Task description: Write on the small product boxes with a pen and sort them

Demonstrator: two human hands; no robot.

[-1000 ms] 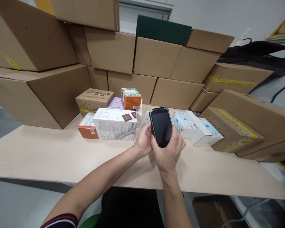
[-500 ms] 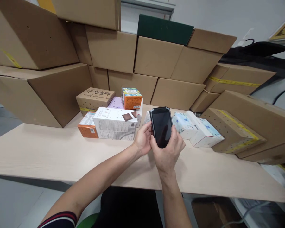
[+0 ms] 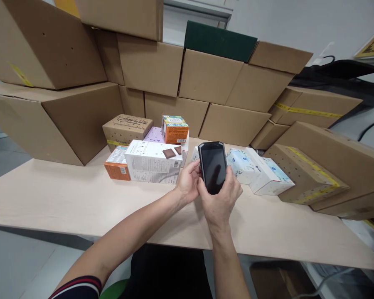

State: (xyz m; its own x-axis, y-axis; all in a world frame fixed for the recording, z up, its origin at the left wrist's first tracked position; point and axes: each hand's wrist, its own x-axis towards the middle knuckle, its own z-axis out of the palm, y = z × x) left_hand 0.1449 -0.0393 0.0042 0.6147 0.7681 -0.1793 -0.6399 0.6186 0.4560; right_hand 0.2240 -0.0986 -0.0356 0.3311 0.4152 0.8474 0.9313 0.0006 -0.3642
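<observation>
A black rugged smartphone [image 3: 213, 166] is held upright above the table, its dark screen facing me. My right hand [image 3: 220, 199] grips its lower part, with the thumb on the lower left and fingers along the right edge. My left hand [image 3: 188, 182] is closed at the phone's left edge, fingertips against its side; some of its fingers are hidden. Behind the phone's upper left edge, part of a white item [image 3: 195, 154] peeks out, mostly covered.
On the left of the table [image 3: 81, 195] stand a white carton with brown squares printed on it [image 3: 154, 160], orange boxes [image 3: 175, 132] and a brown box [image 3: 127, 128]. White-and-blue packs [image 3: 243, 164] and taped cartons [image 3: 308, 174] stand right. Stacked cardboard boxes [image 3: 210, 77] wall the back.
The view has shifted slightly, so the background boxes sit a little further right and lower. Both hands keep their hold around the phone, almost unmoved.
</observation>
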